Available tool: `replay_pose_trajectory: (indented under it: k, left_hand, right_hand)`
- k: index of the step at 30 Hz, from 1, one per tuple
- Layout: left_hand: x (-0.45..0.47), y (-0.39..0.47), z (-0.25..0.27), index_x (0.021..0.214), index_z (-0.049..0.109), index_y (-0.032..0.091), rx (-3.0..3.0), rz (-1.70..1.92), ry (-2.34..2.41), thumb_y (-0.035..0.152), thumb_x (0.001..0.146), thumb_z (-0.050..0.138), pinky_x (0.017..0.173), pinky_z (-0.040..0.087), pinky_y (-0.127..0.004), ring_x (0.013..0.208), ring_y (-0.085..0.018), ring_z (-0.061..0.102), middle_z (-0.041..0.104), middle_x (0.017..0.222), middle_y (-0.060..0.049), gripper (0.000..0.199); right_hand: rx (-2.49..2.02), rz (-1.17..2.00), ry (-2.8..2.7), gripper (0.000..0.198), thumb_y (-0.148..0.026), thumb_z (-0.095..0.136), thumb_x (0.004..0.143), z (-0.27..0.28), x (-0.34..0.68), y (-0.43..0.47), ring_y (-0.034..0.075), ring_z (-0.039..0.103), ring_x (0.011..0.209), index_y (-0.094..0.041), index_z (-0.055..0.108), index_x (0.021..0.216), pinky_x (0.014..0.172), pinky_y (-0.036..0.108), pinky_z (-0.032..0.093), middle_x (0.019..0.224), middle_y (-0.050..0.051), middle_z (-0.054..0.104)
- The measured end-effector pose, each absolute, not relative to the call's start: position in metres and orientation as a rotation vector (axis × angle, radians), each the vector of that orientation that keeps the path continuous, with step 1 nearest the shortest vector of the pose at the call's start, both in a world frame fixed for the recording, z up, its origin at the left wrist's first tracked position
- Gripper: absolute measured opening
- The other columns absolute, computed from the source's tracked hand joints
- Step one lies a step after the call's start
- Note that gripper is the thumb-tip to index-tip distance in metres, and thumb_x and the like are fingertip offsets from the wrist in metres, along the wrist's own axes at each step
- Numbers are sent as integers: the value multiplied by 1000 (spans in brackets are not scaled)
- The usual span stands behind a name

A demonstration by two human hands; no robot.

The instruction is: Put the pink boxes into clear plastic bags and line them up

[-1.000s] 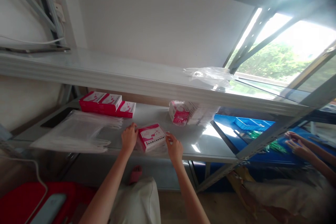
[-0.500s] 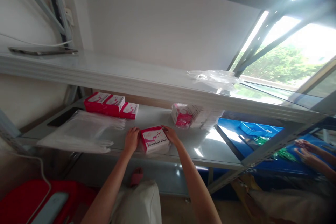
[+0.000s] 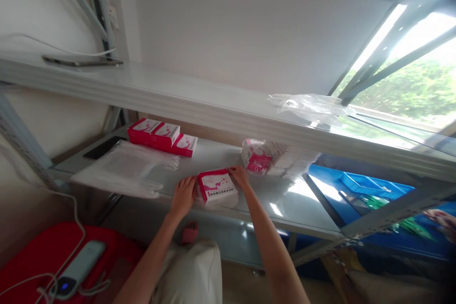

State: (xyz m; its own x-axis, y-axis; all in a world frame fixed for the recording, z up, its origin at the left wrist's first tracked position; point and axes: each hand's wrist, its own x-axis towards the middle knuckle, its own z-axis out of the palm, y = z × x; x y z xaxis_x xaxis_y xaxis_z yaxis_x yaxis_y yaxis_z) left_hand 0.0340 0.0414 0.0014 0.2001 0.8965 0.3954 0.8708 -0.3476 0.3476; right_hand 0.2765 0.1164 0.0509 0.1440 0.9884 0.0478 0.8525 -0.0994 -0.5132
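While half-curled hands (image 3: 184, 195) (image 3: 239, 175) touch bagged box (image 3: 218, 187) | grip unclear | shelf edge (image 3: 306, 228) close | gap behind

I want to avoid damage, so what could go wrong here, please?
The bagged pink-and-white carton lies near the front edge of the lower shelf, so it might slip off. Its clear plastic bag could tear if the left grip or right grip pulls hard. The flat clear plastic bags also reach that edge and might slide.

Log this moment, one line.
front box: at shelf edge, clear plastic around; left hand: at left side; right hand: at far right corner
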Motion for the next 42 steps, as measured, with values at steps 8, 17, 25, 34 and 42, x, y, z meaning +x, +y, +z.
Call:
replay_pose_trajectory:
  k: [8, 17, 25, 34, 42]
  left_hand:
    - [30, 19, -17, 130, 48, 16, 2491, 950, 1715, 11, 88, 38, 107, 32, -44, 128, -23, 42, 51, 134, -10, 44]
    - [35, -36, -11, 139, 33, 22, 2435, 1259, 1569, 16, 89, 39, 107, 34, -48, 136, -26, 31, 36, 146, -12, 51]
    - [51, -43, -1, 136, 38, 21, 2372, 1154, 1362, 10, 85, 41, 102, 41, -45, 129, -25, 41, 36, 144, -14, 52]
    - [35, -45, -10, 137, 35, 18, 2329, 1057, 1498, 27, 93, 37, 98, 41, -42, 118, -23, 51, 51, 133, -13, 45]
    - [48, -25, 31, 121, 54, 22, 2134, 1195, 1464, 36, 92, 43, 101, 32, -48, 117, -26, 49, 56, 126, -11, 35]
  right_hand:
    - [-1685, 382, -1816, 46, -18, 47, 78, 15, 282, 67, 19, 64, 82, -17, 55, 123, 75, 29, 47, 97, 7, 69]
    - [-1706, 2, -1815, 53, -28, 45, 85, 5, 280, -32, 27, 44, 124, -30, 38, 137, 94, 46, 42, 140, 8, 42]
    - [-1441, 329, -2675, 108, -30, 78, 57, 99, 225, 39, 30, 12, 141, -27, 20, 147, 111, 56, 7, 153, 11, 19]
    - [-1028, 373, -2762, 91, -17, 77, 52, 131, 221, 61, 23, 51, 120, -18, 45, 137, 98, 30, 41, 132, 12, 54]
    - [-1019, 659, -2381, 99, -26, 74, 60, 171, 249, 52, 26, 48, 124, -19, 26, 146, 92, 34, 49, 144, 15, 39]
